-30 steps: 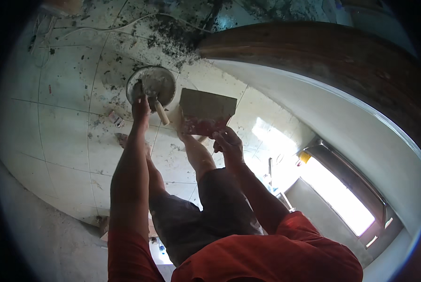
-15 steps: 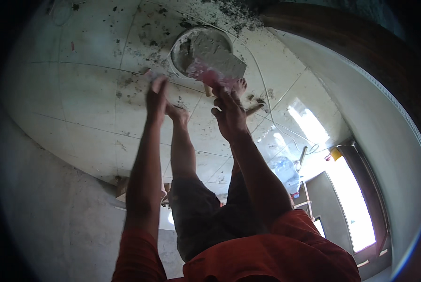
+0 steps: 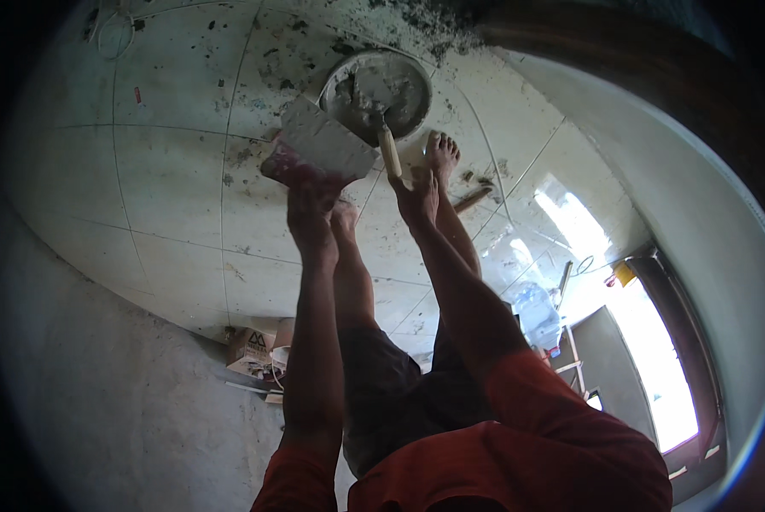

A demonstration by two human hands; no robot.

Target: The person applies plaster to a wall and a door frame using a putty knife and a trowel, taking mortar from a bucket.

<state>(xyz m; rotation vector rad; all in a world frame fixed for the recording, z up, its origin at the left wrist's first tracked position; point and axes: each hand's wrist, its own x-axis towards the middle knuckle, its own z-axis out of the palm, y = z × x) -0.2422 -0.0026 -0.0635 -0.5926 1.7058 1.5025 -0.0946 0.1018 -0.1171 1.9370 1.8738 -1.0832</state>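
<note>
My left hand (image 3: 314, 213) is closed on a plastering float (image 3: 324, 143). Its broad, flat face is smeared grey, and the part by my fingers is pinkish red. The float is held just left of a round bucket (image 3: 327, 101) of wet grey mortar (image 3: 391, 85). A trowel (image 3: 390, 152) stands tilted in the mortar, its blade hidden and its pale wooden handle pointing back at me. At the end of that handle is my right hand (image 3: 418, 200), fingers stretched forward and not wrapped round it.
My bare feet (image 3: 443, 154) are on the pale tiled floor (image 3: 169, 188), close behind the bucket. A brown stick-like piece (image 3: 473, 199) lies right of them. A thin cable (image 3: 495, 171) curves along the right. Dark debris (image 3: 408, 21) litters the far floor. A cardboard box (image 3: 250, 352) sits by the wall.
The float has passed from my right hand to my left and moved left, off the bucket. My right hand has let go of it and come to the trowel handle.
</note>
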